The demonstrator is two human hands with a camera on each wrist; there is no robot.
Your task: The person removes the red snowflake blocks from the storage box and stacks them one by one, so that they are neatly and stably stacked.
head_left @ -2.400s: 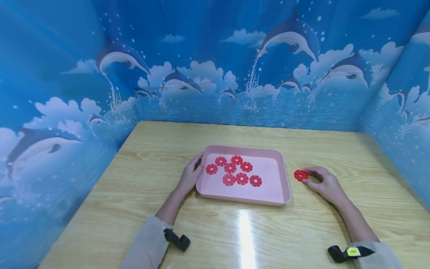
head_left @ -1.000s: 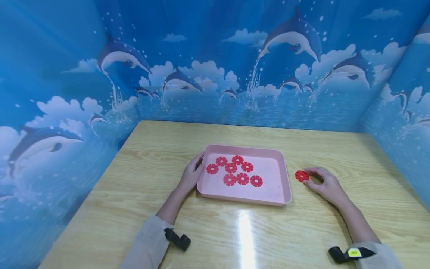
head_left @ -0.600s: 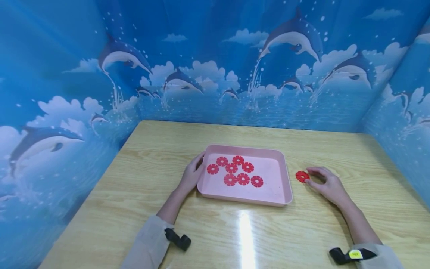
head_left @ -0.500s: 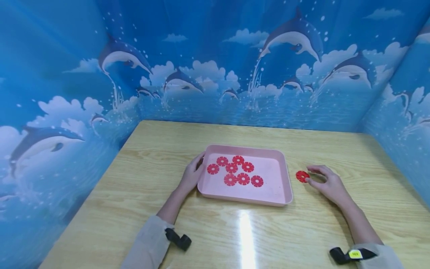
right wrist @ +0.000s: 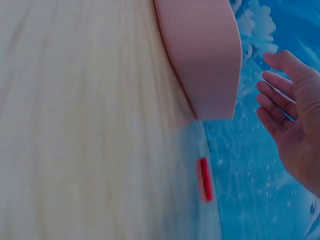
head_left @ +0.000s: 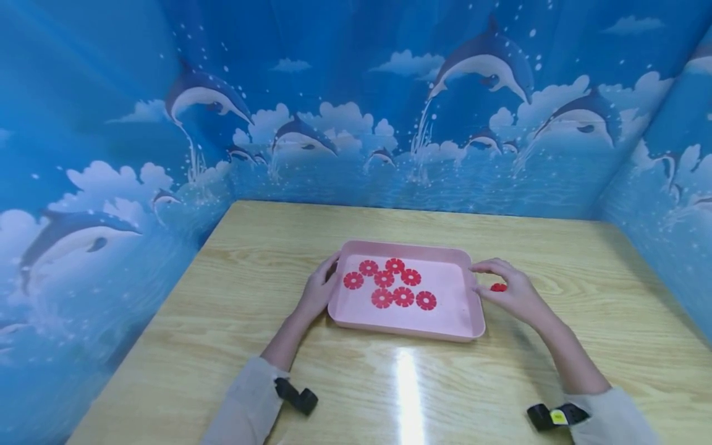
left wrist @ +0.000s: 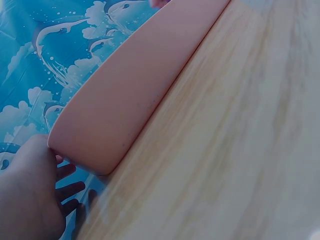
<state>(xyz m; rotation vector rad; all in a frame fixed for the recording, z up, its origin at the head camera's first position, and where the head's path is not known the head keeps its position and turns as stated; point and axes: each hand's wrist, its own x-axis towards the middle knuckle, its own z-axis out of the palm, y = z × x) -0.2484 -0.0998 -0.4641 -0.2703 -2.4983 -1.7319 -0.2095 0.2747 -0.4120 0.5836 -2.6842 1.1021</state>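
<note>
A pink tray (head_left: 453, 316) lies on the wooden table with several red notched interlocking discs (head_left: 384, 279) spread flat inside it. My left hand (head_left: 316, 292) rests at its left wall; in the left wrist view its loose fingers (left wrist: 70, 191) lie along the outside of the tray near the corner. My right hand (head_left: 514, 293) is at the right wall with nothing in its fingers; whether it touches the rim I cannot tell. One more red disc (head_left: 498, 287) lies on the table, partly hidden behind this hand; the right wrist view shows it edge-on.
The wooden table (head_left: 267, 247) runs back to a blue dolphin-print backdrop (head_left: 345, 142), which also rises on the left and right. A black wrist camera (head_left: 296, 396) sits on the left sleeve, another wrist camera (head_left: 556, 416) on the right one.
My right hand has left the loose red disc and moved left to the tray's right wall. That disc stays on the table. The left hand and the discs in the tray look unmoved.
</note>
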